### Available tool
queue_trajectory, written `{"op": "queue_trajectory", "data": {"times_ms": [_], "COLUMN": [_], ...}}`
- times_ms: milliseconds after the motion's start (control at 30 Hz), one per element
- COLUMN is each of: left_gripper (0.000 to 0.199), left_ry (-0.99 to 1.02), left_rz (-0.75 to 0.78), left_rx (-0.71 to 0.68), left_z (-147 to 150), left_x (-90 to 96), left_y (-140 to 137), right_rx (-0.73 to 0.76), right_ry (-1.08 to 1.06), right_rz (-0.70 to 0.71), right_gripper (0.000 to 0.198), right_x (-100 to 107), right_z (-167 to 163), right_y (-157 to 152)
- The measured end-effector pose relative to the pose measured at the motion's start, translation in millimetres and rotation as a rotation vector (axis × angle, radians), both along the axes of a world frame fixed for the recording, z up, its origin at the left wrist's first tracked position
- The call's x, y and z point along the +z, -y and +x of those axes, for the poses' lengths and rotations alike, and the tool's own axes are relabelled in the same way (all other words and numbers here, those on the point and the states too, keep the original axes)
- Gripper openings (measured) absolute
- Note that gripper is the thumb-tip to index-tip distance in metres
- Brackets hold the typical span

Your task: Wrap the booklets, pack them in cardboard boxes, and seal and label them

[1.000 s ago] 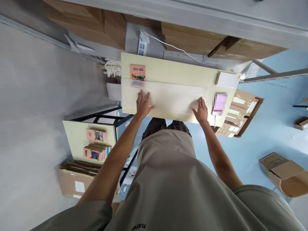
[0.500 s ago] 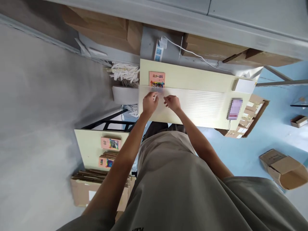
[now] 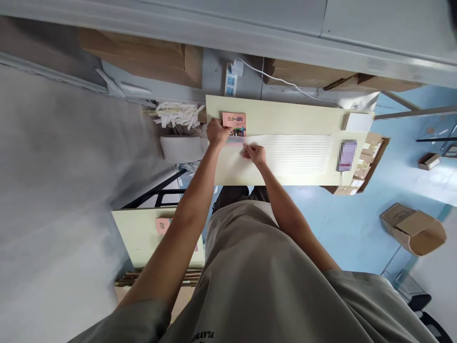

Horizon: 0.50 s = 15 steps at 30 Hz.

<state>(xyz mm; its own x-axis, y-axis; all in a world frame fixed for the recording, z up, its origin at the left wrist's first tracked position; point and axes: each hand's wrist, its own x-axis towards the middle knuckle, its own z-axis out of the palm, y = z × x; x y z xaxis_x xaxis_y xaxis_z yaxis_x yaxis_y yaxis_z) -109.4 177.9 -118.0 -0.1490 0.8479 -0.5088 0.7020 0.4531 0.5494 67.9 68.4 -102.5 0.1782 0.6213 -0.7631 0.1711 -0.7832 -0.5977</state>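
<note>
A pink booklet with a colourful cover lies near the left end of the pale yellow table. My left hand is closed at its left edge, the thumb on the cover and the other fingers mostly hidden. The booklet's lower part shows through clear plastic film. My right hand pinches the film at the booklet's lower right corner. To the right spread the translucent plastic bags, a flat stack with a striped look.
On the table's right end are a phone with a cable and a white box. A power strip is behind the table. A second table at lower left holds more pink booklets. Cardboard boxes stand around.
My left hand has moved up and left from the film to the booklet's left edge. My right hand stays by the film, whose left part no longer spreads across the table's left end.
</note>
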Motion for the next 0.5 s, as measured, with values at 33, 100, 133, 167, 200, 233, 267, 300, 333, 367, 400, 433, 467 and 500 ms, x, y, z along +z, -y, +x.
{"op": "queue_trajectory", "data": {"times_ms": [33, 100, 133, 167, 200, 233, 267, 300, 333, 367, 400, 433, 467, 500], "left_gripper": [0.021, 0.016, 0.018, 0.022, 0.026, 0.03, 0.032, 0.032, 0.032, 0.032, 0.033, 0.035, 0.037, 0.04], "left_ry": [0.017, 0.051, 0.089, 0.125, 0.149, 0.157, 0.155, 0.151, 0.152, 0.163, 0.186, 0.222, 0.269, 0.33], "left_rz": [-0.018, 0.006, 0.068, 0.144, 0.224, 0.304, 0.384, 0.459, 0.523, 0.57, 0.597, 0.601, 0.583, 0.549], "left_rx": [0.021, 0.073, 0.076, 0.075, 0.073, 0.071, 0.065, 0.056, 0.046, 0.039, 0.037, 0.045, 0.065, 0.093], "left_z": [-2, -3, -1, 1, 4, 7, 10, 13, 15, 18, 22, 27, 33, 41], "left_x": [-2.5, -3.3, -1.1, 3.0, 9.0, 16.9, 26.5, 37.5, 49.4, 61.7, 73.7, 84.7, 94.0, 101.0], "left_y": [-2, -6, -7, -8, -7, -6, -5, -2, 2, 6, 12, 20, 28, 38], "right_rx": [-0.022, -0.044, -0.049, -0.054, -0.059, -0.062, -0.063, -0.064, -0.063, -0.06, -0.058, -0.061, -0.068, -0.082], "right_ry": [-0.025, -0.052, -0.059, -0.063, -0.069, -0.078, -0.089, -0.101, -0.119, -0.148, -0.187, -0.234, -0.286, -0.343], "right_rz": [-0.002, -0.002, -0.005, -0.008, -0.007, -0.001, 0.008, 0.018, 0.023, 0.02, 0.008, -0.006, -0.016, -0.014], "right_gripper": [0.048, 0.049, 0.05, 0.051, 0.051, 0.051, 0.05, 0.05, 0.05, 0.051, 0.051, 0.051, 0.05, 0.047], "right_x": [-1, -5, -7, -9, -11, -13, -15, -16, -17, -18, -18, -18, -16, -14], "right_z": [1, 2, 3, 3, 3, 3, 2, 1, 1, 1, 2, 5, 11, 20], "right_y": [0, 0, 1, 1, 1, 1, 0, -1, -2, -4, -5, -7, -8, -7]}}
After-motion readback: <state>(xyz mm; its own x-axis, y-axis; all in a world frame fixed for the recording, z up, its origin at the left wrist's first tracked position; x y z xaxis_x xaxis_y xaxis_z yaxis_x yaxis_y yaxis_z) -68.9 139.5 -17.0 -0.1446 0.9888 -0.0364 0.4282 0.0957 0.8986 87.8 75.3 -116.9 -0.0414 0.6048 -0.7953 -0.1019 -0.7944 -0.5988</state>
